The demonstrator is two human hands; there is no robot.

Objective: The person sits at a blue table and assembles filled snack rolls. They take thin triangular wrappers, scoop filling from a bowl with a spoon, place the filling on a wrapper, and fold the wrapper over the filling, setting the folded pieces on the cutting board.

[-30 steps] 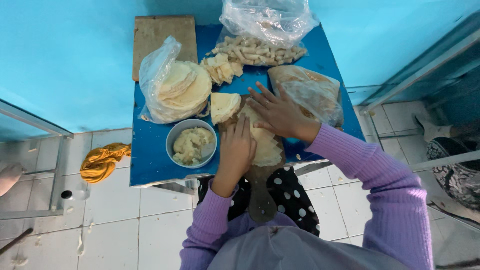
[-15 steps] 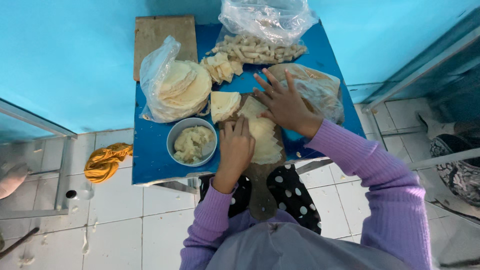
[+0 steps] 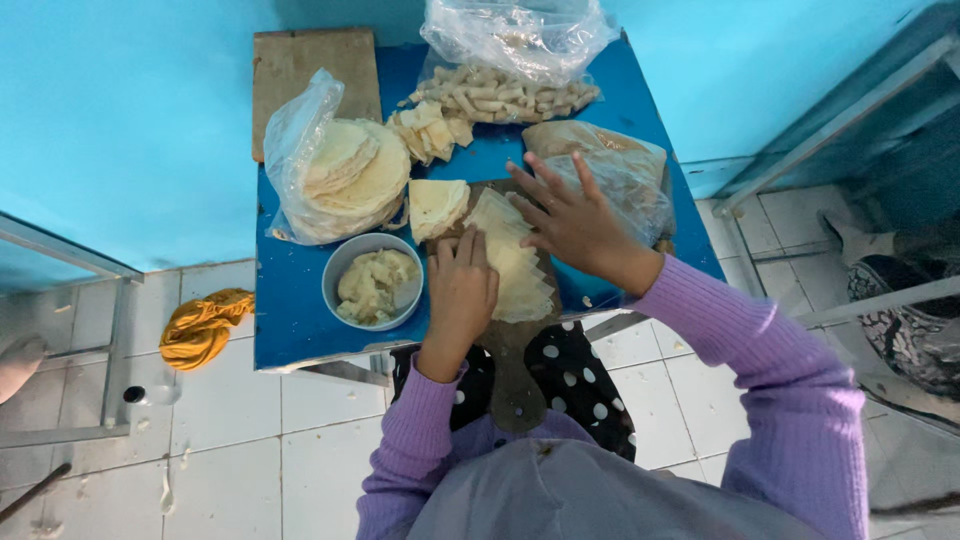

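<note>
We are looking down on a small blue table (image 3: pixel 300 330) where pastry wrappers are being worked. Our left hand (image 3: pixel 462 290) lies flat, fingers together, pressing on the near edge of a pale wrapper sheet (image 3: pixel 515 265) that sits on a wooden board (image 3: pixel 515 385) whose handle hangs off the table toward us. Our right hand (image 3: pixel 570 222) hovers at about two o'clock from the sheet, fingers spread wide and gripping nothing, its fingertips just over the sheet's far corner.

We judge the step in hand to be laying out and smoothing a single wrapper, with filling not yet on it: the sheet looks bare. At nine o'clock from the left hand stands a grey bowl (image 3: pixel 372 282) of pale mash, just beside the board. At twelve o'clock from the sheet lies a folded stack of cut wrappers (image 3: pixel 437 205), and at ten o'clock a clear bag of round flatbreads (image 3: pixel 345 180). Further back, a pile of finished rolls (image 3: pixel 500 95) spills from another bag.

The next move, as we read it, calls for keeping the sheet pinned with one hand while the other reaches left to the bowl, taking a small portion without dragging the thin sheet off the board.
</note>
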